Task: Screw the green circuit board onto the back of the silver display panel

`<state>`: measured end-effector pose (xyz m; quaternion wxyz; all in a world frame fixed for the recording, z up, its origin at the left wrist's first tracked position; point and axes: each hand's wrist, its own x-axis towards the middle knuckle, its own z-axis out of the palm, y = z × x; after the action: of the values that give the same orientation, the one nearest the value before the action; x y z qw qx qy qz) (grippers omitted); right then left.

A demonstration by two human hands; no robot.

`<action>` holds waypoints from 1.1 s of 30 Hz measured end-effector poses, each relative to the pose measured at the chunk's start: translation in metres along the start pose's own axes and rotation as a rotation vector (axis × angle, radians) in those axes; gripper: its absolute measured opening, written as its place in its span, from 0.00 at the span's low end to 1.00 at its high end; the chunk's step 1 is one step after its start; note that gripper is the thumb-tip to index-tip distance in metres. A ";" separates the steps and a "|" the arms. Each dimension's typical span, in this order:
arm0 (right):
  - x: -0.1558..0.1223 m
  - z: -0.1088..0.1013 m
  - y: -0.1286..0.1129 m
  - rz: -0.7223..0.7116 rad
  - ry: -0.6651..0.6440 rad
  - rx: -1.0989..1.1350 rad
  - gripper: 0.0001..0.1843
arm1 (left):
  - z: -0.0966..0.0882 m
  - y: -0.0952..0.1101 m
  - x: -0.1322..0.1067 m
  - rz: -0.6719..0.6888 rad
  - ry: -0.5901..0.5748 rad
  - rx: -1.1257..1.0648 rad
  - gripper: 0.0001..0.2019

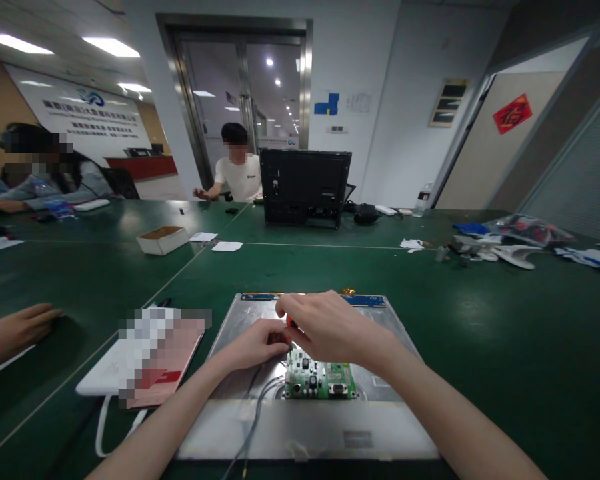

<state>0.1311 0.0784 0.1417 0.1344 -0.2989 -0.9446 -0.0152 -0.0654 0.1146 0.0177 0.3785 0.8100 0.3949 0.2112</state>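
Observation:
My right hand (325, 327) is closed around a screwdriver (291, 323), of which only a bit of red and black handle shows. Close beside it, my left hand (260, 343) has its fingers pinched together at the lower end of the tool; what they grip is hidden. Both hands are over the upper left corner of a green circuit board (320, 381) with a connector at its front edge. The board lies on the metal back of a flat display panel (395, 393). Grey cables (260, 407) run from the board's left side toward me.
Left of the panel are a white device (100, 373) with a white cord and a pink booklet (190, 347). A co-worker's hand (20, 330) rests farther left. A white box (163, 241) and a black monitor (305, 187) stand beyond; two people sit across. Bags and scraps (515, 243) lie at right.

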 end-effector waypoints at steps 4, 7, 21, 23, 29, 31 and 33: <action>-0.001 -0.002 0.000 -0.004 -0.031 0.025 0.10 | 0.001 0.000 0.000 0.009 -0.017 0.015 0.05; -0.002 -0.004 0.000 0.009 -0.030 0.037 0.11 | 0.001 -0.001 0.000 -0.001 -0.009 0.003 0.05; 0.001 0.002 0.003 0.115 0.026 -0.049 0.06 | 0.002 -0.001 -0.001 -0.029 -0.019 -0.062 0.03; 0.000 0.002 0.002 0.113 0.035 -0.027 0.06 | 0.002 0.000 -0.001 -0.012 -0.023 -0.062 0.03; -0.001 0.000 0.002 0.071 0.016 0.003 0.08 | 0.000 0.002 0.000 0.028 -0.017 -0.025 0.04; -0.001 0.000 0.003 0.090 0.011 -0.003 0.08 | 0.000 0.002 0.000 0.037 -0.008 -0.006 0.04; 0.000 0.000 0.004 0.119 0.001 -0.027 0.10 | -0.001 0.002 0.000 0.037 -0.013 -0.006 0.04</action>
<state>0.1336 0.0820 0.1413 0.1313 -0.3564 -0.9249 -0.0199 -0.0651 0.1141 0.0198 0.3797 0.8173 0.3768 0.2142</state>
